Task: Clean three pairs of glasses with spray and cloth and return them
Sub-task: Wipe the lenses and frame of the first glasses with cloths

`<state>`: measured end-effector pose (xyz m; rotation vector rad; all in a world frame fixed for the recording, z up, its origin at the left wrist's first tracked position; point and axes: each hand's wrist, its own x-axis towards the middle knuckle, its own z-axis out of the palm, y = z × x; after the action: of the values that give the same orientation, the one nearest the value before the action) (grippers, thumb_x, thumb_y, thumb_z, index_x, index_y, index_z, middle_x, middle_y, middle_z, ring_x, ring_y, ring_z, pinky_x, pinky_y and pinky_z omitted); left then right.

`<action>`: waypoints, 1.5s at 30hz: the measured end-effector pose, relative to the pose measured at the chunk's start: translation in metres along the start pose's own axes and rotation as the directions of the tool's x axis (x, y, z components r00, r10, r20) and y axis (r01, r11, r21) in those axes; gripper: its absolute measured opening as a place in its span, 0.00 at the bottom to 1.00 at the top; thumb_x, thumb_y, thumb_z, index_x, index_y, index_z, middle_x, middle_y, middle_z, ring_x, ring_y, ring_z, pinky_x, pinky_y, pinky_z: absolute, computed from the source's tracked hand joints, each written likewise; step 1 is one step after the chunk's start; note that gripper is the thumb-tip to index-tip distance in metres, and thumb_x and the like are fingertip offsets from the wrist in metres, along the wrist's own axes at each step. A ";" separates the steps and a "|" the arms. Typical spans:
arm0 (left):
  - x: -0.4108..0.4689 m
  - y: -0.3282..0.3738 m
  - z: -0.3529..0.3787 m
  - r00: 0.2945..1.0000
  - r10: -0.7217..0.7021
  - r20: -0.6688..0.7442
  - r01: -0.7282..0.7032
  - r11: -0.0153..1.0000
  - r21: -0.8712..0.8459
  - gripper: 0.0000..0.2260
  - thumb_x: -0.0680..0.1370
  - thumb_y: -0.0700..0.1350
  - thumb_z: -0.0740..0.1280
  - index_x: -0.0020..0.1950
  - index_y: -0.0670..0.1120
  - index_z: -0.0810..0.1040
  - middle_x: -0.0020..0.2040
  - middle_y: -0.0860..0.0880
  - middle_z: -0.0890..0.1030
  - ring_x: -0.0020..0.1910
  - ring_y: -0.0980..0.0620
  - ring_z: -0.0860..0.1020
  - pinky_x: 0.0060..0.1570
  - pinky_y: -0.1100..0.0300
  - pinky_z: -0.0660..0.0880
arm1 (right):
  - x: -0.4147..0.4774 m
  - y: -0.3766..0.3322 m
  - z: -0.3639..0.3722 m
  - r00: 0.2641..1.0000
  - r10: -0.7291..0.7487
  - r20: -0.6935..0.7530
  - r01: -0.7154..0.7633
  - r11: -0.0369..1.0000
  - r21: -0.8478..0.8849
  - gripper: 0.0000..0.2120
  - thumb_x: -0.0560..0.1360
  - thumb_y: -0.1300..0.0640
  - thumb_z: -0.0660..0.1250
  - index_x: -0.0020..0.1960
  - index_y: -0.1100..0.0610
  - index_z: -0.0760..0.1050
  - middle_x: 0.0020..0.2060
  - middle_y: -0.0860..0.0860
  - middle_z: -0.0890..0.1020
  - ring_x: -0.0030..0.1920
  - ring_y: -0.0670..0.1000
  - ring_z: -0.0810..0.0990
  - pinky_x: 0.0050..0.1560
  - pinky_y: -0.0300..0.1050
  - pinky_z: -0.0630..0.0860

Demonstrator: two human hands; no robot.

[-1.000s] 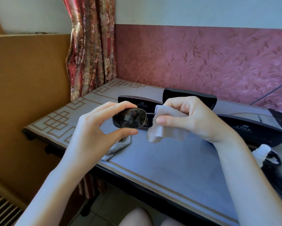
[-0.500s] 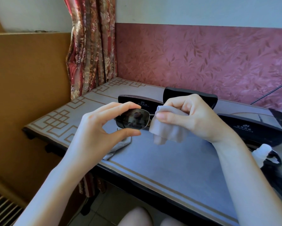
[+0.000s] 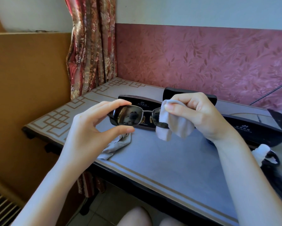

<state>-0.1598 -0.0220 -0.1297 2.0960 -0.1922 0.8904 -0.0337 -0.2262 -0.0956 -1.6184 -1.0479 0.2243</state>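
Dark-lensed sunglasses (image 3: 128,116) with a thin metal frame are held up over the table. My left hand (image 3: 89,129) pinches the left lens between thumb and forefinger. My right hand (image 3: 195,115) grips a light grey cloth (image 3: 172,126) folded over the right lens, which is mostly hidden by it. A second grey cloth (image 3: 117,147) lies crumpled on the table under my left hand. Three dark glasses cases sit behind: one (image 3: 146,103) in the middle, one (image 3: 186,92) further back, one (image 3: 254,129) at the right.
The table (image 3: 161,160) has a grey-blue top with a tan key-pattern border; its front edge runs diagonally. A white spray bottle (image 3: 262,152) lies at the right edge beside a dark object. A curtain (image 3: 91,51) and red wall stand behind.
The glasses have moved slightly and more of the frame and bridge shows. The cloth in my right hand has shifted over the right lens.
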 end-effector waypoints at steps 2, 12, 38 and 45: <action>0.000 -0.001 -0.002 1.000 -0.002 -0.013 0.001 1.000 -0.018 0.20 0.66 0.55 0.72 0.58 0.59 0.78 0.53 0.60 0.81 0.56 0.61 0.79 0.59 0.69 0.71 | 0.000 0.001 -0.001 1.000 0.005 0.003 -0.005 1.000 0.002 0.13 0.76 0.59 0.64 0.33 0.57 0.75 0.24 0.43 0.75 0.24 0.41 0.72 0.28 0.29 0.66; -0.002 -0.007 -0.008 0.999 -0.019 -0.044 0.014 0.994 -0.109 0.20 0.65 0.55 0.73 0.56 0.67 0.79 0.53 0.61 0.82 0.58 0.58 0.79 0.62 0.64 0.73 | -0.001 0.003 -0.004 1.000 0.007 0.022 -0.007 1.000 0.013 0.13 0.77 0.59 0.62 0.36 0.62 0.77 0.24 0.46 0.77 0.25 0.42 0.73 0.27 0.31 0.66; -0.002 0.001 0.007 0.997 0.059 0.049 -0.063 0.995 0.080 0.20 0.68 0.57 0.70 0.60 0.57 0.77 0.54 0.62 0.80 0.56 0.63 0.77 0.58 0.72 0.70 | 0.000 -0.001 0.007 0.989 0.097 0.109 -0.085 0.991 -0.104 0.08 0.70 0.56 0.73 0.37 0.60 0.79 0.30 0.50 0.78 0.31 0.44 0.74 0.31 0.32 0.68; -0.003 -0.002 0.004 0.998 0.037 0.048 -0.039 0.998 0.056 0.20 0.68 0.56 0.71 0.59 0.57 0.77 0.54 0.60 0.80 0.58 0.59 0.78 0.60 0.67 0.71 | -0.002 -0.001 0.005 0.980 0.121 0.155 -0.106 0.989 -0.102 0.08 0.69 0.55 0.73 0.38 0.60 0.80 0.30 0.52 0.79 0.31 0.45 0.75 0.32 0.33 0.68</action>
<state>-0.1586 -0.0242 -0.1345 2.1741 -0.2345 0.8791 -0.0386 -0.2242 -0.0968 -1.7694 -1.1030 0.3932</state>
